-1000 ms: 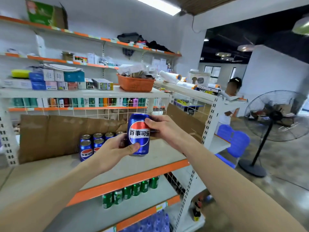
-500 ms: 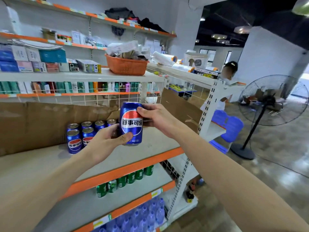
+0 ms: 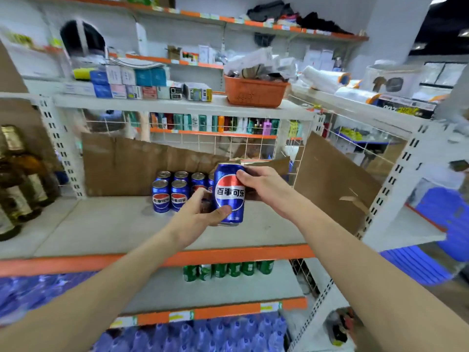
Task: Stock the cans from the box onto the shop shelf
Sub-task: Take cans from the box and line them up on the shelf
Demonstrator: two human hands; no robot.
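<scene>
I hold one blue cola can [image 3: 229, 194] upright in both hands, above the grey shelf board [image 3: 106, 224] and just in front of the row of cans already stocked [image 3: 172, 191], at that row's right end. My left hand [image 3: 195, 214] wraps the can low down, thumb across the bottom of the label and fingers curled behind. My right hand [image 3: 264, 185] pinches it near the top rim, thumb on the front and fingers round the far side. Both grips are closed on the can, neither loose.

Risks, as I judge them: the stocked cans stand packed in two short rows just behind and left of the held can. If I bring it down too close to them, its base could clip a lid and tip a neighbour, or land half on another can and wobble. My left knuckles are very near the front row and could nudge it. Releasing one hand early could let the smooth metal slip.

The held can is glossy deep blue with a round red, white and blue emblem and white Chinese characters across its middle. It has a silver top rim and looks undented. Brown cardboard [image 3: 132, 166] stands behind the stocked row, against the wire back. The source box is not something I can pick out.
</scene>
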